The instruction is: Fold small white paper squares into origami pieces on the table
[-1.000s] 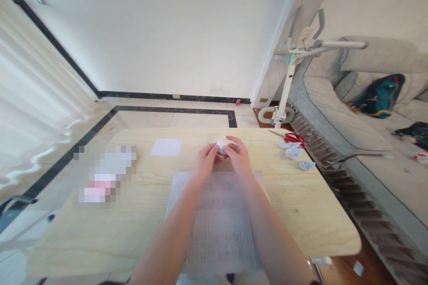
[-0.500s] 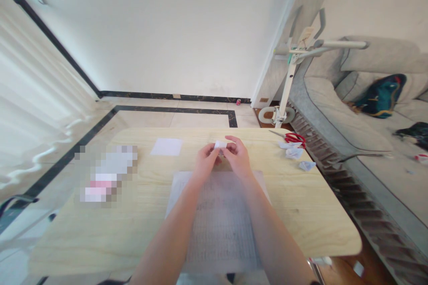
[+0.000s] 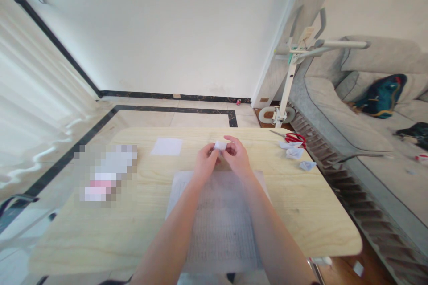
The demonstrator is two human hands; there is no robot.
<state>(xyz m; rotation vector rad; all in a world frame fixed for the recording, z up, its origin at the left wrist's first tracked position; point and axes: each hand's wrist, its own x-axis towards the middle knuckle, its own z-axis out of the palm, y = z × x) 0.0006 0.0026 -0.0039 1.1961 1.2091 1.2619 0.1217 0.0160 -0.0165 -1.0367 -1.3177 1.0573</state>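
A small folded piece of white paper (image 3: pixel 220 145) is held above the wooden table (image 3: pixel 143 213), pinched from both sides. My left hand (image 3: pixel 204 161) grips its left edge with closed fingers. My right hand (image 3: pixel 236 157) grips its right edge, fingers curled around it. Both hands hover just past the far edge of a translucent cutting mat (image 3: pixel 219 220) that lies flat in front of me. Most of the paper is hidden by my fingertips.
A white square sheet (image 3: pixel 166 146) lies at the far left-centre of the table. Red-handled scissors (image 3: pixel 291 137) and crumpled paper scraps (image 3: pixel 294 152) sit at the far right. A blurred-out object (image 3: pixel 105 173) is on the left. A grey sofa (image 3: pixel 361 116) stands to the right.
The folded paper has turned slightly between my fingertips and looks smaller and flatter; both hands stay in nearly the same place.
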